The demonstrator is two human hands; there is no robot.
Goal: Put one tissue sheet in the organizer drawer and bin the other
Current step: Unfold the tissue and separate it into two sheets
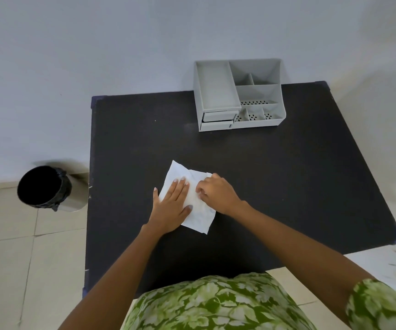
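Observation:
White tissue (198,216) lies in the middle of the black table (287,186), its sheets overlapping so I cannot tell them apart. My left hand (172,206) presses flat on the tissue's left part, fingers spread. My right hand (217,192) is curled over the tissue's right edge, fingertips pinching it. The grey organizer (238,94) stands at the table's far side, with two small drawers (217,120) at its front left, the upper one slightly out. The bin (44,188), lined with a black bag, stands on the floor left of the table.
A pale wall runs behind the table. Beige floor tiles (6,258) surround the bin and the table's left side. My green patterned clothing (216,306) fills the bottom of the view.

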